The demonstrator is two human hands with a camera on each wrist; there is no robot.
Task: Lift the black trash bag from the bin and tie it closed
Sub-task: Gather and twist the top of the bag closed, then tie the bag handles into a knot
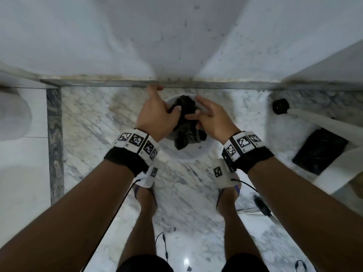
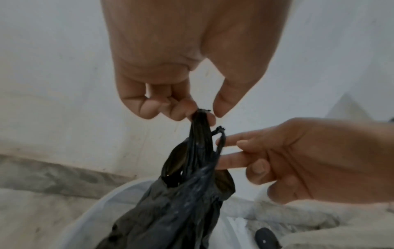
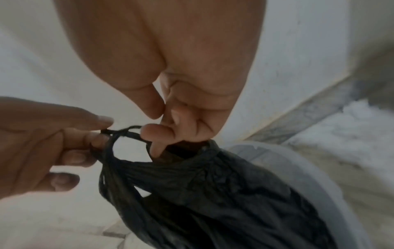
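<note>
The black trash bag (image 1: 184, 124) stands gathered and partly raised inside the round white bin (image 1: 188, 157) at the foot of the wall. My left hand (image 1: 172, 111) pinches one bunched handle (image 2: 199, 121) between curled fingers and thumb. My right hand (image 1: 196, 115) is beside it, with its index finger hooked through the thin second handle loop (image 3: 127, 133) and the other fingers spread. In the right wrist view the bag's body (image 3: 213, 193) hangs down into the bin (image 3: 315, 168). What the bag holds is hidden.
A white wall (image 1: 176, 36) and a marble skirting strip close off the far side. To the right are a black round object (image 1: 280, 107), a white bar (image 1: 314, 118) and a flat black bag (image 1: 320, 152). Cables (image 1: 165, 244) trail on the marble floor by my feet.
</note>
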